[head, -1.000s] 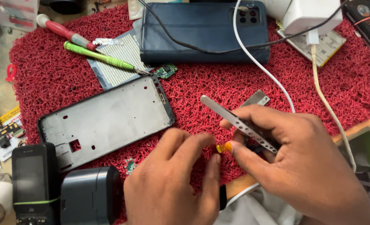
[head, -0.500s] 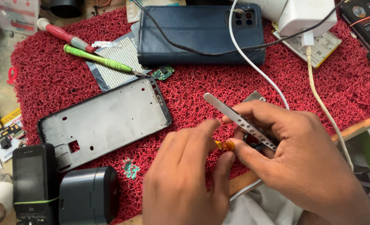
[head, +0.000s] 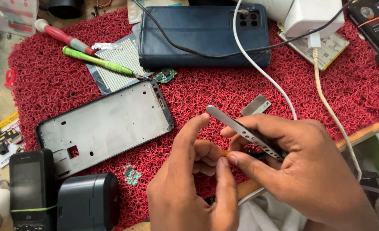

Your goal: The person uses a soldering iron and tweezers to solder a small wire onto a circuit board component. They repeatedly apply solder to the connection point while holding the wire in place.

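Two bare hands meet low in the head camera's only view, above a red looped-fibre work mat (head: pixel 326 85). The right hand (head: pixel 309 171) is closed around perforated grey metal tweezers (head: pixel 240 130), whose blunt end points up and left past the fingers. The left hand (head: pixel 193 188) has thumb and fingertips pinched narrow on a tiny orange part (head: pixel 226 152), held where both hands touch, just under the tweezers.

To the left lies a bare grey metal phone frame (head: pixel 108 124), well apart from the hands. Above it rest a green-handled screwdriver (head: pixel 95 61) and a red-handled screwdriver (head: pixel 61 36), with a small green circuit board (head: pixel 165 75) near the frame's top corner. A dark blue wallet phone case (head: pixel 198 34) sits at the far edge, crossed by a white cable (head: pixel 258 68).

My judgement: the small part is being gripped or freed between the fingers. Any next move calls for a steady, fine pinch so it does not drop into the mat's loops.
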